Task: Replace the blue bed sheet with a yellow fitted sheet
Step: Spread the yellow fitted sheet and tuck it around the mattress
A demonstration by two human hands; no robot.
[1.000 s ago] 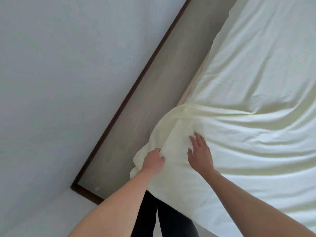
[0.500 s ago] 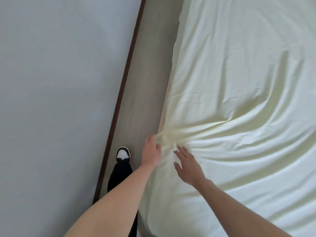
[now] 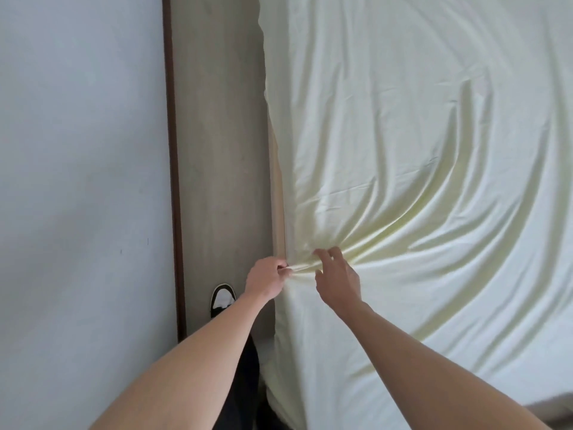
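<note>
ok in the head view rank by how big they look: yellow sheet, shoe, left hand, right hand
1. yellow sheet, by far the largest.
2. right hand and left hand: they look alike, so no ranking.
3. shoe, smallest, though partly hidden by the arm.

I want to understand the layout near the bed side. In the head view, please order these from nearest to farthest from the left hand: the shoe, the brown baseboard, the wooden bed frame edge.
From the left hand:
1. Wooden bed frame edge: just above the hand, beside the yellow sheet.
2. Shoe: below and left, on the floor.
3. Brown baseboard: farther left, along the wall.
</note>
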